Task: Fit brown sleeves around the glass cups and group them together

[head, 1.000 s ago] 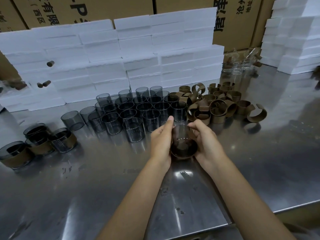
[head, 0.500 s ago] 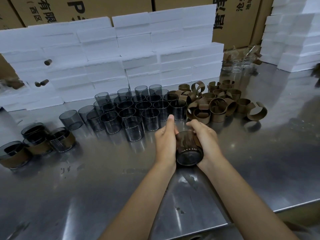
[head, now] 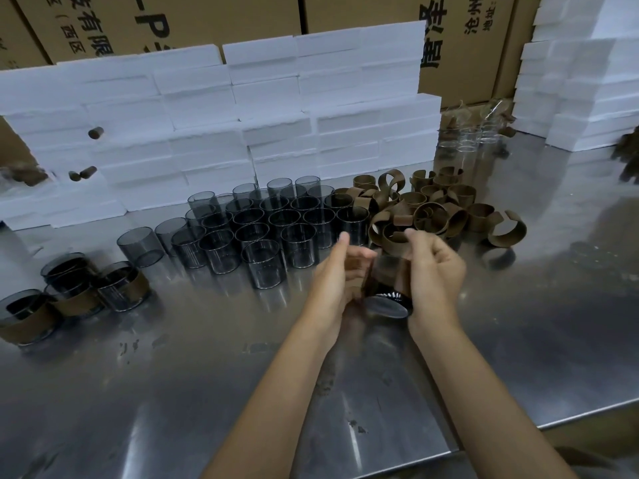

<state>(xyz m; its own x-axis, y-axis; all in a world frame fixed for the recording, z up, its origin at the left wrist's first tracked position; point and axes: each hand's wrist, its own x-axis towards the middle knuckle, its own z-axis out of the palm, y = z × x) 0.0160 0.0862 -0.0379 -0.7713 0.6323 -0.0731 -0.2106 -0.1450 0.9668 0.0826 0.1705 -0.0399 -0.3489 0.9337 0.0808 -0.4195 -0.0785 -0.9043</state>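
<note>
Between my two hands is a smoky glass cup (head: 387, 304), tilted with its base toward me, a brown sleeve partly round it. My left hand (head: 337, 276) holds its left side, thumb raised. My right hand (head: 430, 271) grips its right side with curled fingers. Several bare glass cups (head: 264, 233) stand in rows behind my hands. A heap of curled brown sleeves (head: 435, 209) lies to their right. Several sleeved cups (head: 72, 292) are grouped at the far left.
The steel table (head: 207, 375) has its front edge at lower right. White foam blocks (head: 224, 115) are stacked along the back and at the right (head: 584, 81), with cardboard boxes (head: 207, 19) behind. Clear glasses (head: 473, 133) sit in the back right gap.
The cup has turned in my hands, its base now tilted further toward me. Both hands shifted slightly right and my left thumb has come off the cup.
</note>
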